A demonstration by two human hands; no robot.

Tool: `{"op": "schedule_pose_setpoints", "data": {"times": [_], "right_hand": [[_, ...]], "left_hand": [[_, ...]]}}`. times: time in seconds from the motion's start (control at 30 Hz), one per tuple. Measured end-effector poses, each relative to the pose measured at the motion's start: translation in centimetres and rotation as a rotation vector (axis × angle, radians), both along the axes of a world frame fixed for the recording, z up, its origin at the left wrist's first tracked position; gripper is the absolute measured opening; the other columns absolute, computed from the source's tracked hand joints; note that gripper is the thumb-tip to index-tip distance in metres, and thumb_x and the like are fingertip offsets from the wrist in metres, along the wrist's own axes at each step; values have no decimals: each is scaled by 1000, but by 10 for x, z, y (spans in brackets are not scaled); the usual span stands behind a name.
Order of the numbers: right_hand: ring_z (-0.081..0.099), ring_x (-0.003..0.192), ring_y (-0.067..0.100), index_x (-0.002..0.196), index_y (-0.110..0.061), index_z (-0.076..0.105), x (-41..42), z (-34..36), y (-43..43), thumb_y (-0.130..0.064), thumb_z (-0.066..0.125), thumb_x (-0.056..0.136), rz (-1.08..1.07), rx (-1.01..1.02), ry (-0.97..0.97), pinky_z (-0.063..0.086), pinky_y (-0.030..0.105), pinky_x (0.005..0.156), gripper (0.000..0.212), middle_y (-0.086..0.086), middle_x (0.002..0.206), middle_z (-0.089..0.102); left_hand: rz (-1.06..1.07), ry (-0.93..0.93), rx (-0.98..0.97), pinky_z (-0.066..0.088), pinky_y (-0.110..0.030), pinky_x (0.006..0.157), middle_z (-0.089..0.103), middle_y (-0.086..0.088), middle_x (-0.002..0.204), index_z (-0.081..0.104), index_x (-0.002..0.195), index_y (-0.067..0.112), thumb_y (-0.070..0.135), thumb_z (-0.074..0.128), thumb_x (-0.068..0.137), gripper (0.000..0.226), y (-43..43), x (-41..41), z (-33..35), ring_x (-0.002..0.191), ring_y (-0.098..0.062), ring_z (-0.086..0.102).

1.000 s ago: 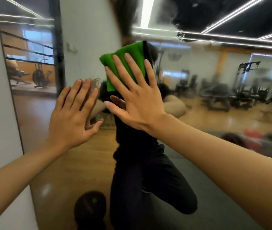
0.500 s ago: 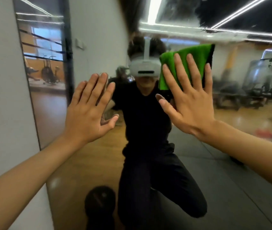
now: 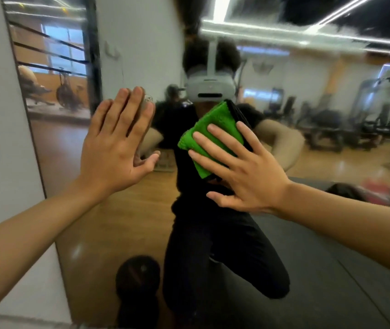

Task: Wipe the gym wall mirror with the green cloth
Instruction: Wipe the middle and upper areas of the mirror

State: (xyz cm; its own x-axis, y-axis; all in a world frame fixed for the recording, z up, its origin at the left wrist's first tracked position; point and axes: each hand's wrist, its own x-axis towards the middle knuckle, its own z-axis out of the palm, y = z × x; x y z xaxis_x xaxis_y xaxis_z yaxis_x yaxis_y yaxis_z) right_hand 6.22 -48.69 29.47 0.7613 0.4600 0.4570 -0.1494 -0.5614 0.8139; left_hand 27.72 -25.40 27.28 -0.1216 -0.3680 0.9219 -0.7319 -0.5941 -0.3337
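Green cloth (image 3: 213, 118) is pressed flat on the wall mirror (image 3: 118, 222) by the right hand (image 3: 244, 172), fingers straight and spread; left hand (image 3: 115, 148) splayed open too, probably touching the glass.

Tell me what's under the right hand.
The right hand presses the folded green cloth flat against the mirror. Glass behind the cloth is hidden, as is cloth beneath the palm.

The right hand (image 3: 244, 176) is sliding the green cloth (image 3: 213, 119) down the mirror (image 3: 118, 222), from beside the reflected headset (image 3: 209, 87) to just below it, tilting it leftward.
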Motion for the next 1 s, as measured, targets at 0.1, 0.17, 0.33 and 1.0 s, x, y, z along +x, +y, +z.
{"op": "schedule_pose_setpoints", "data": {"times": [0.1,0.17,0.33,1.0], "right_hand": [[9,162,30,169,-25,14,7,52,-5,-63,26,105,42,-118,63,5,55,130,75,6,175,11],[9,162,31,169,-25,13,13,89,-2,-64,22,106,37,-58,-59,8,57,129,74,7,175,11],[9,161,33,168,-25,16,32,66,33,-70,24,102,15,225,-335,8,63,127,80,7,175,13],[8,162,34,168,-25,18,-3,46,5,-67,30,102,-40,227,-307,3,61,128,79,7,175,12]], "left_hand": [[-2,-1,1,7,-48,132,11,-16,174,22,168,9,52,52,98,87,-1,0,0,164,-26,0],[3,-9,-5,7,-49,132,11,-15,175,20,169,11,51,54,97,88,-1,1,0,164,-26,1],[0,-9,-7,7,-49,132,10,-14,174,21,168,12,52,55,98,88,-2,2,0,164,-26,1],[2,0,-4,13,-53,132,9,-13,176,21,169,11,53,52,100,86,-2,5,-3,164,-31,7]]}}
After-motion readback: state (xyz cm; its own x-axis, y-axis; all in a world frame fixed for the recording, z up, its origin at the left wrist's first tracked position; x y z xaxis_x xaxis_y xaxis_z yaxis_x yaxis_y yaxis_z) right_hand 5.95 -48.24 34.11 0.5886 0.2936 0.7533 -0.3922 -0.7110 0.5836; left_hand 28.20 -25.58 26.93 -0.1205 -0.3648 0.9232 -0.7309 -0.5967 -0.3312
